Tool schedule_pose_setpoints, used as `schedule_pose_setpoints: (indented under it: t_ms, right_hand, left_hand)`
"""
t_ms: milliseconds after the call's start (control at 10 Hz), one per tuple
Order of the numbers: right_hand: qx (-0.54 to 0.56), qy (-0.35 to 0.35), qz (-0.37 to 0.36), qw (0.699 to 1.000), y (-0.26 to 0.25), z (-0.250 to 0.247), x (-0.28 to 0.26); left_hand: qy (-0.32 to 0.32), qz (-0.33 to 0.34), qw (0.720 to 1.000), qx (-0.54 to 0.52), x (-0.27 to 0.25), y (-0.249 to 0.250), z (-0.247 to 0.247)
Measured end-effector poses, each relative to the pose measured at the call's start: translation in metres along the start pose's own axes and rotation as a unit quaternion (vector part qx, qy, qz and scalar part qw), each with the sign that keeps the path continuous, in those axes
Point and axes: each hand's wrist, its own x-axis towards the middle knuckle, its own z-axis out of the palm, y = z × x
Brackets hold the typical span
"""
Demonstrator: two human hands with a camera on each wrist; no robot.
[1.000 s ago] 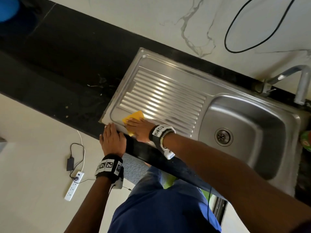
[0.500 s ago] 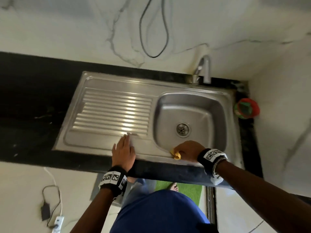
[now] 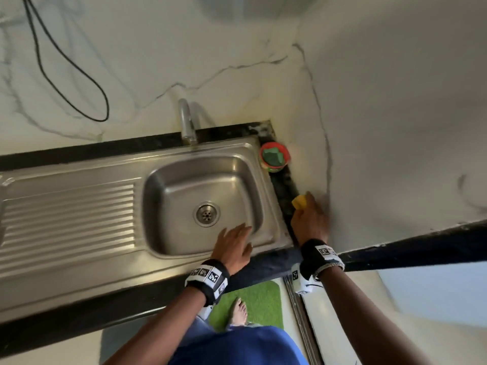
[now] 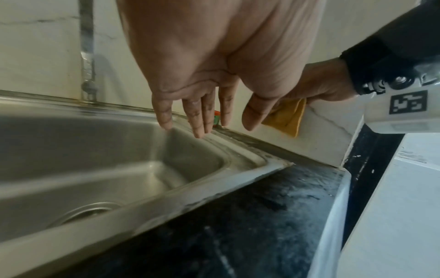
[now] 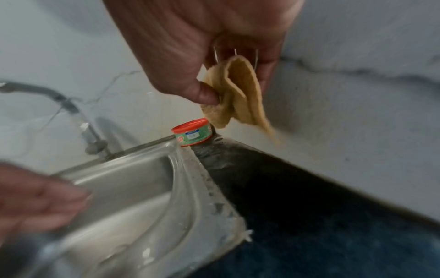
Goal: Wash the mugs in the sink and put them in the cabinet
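Observation:
No mug shows in any view. The steel sink has a bare basin with a round drain. My left hand hovers with straight, spread fingers over the basin's front right corner and holds nothing. My right hand pinches a folded yellow cloth above the narrow black counter strip between the sink and the right wall.
A red-rimmed green tub with a green scrubber stands in the back right corner. The tap rises behind the basin. A ribbed drainboard lies left. A black cable hangs on the marble wall.
My right hand carried the yellow cloth from the sink's front edge to the right counter strip by the wall. My left hand slid right from the drainboard edge to the basin's front right corner.

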Motion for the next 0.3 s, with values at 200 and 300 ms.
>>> schedule_pose_setpoints:
  t_ms: [200,300]
  right_hand:
    - [-0.147,-0.132,-0.026,0.980,0.017,0.022,-0.020]
    - [-0.164,-0.134,-0.015,0.977,0.024,0.035,-0.028]
  left_hand:
    - [-0.022,0.001,1.000,0.007,0.010,0.032,0.011]
    - [-0.012,-0.028,1.000,-0.002,0.004,0.016,0.007]
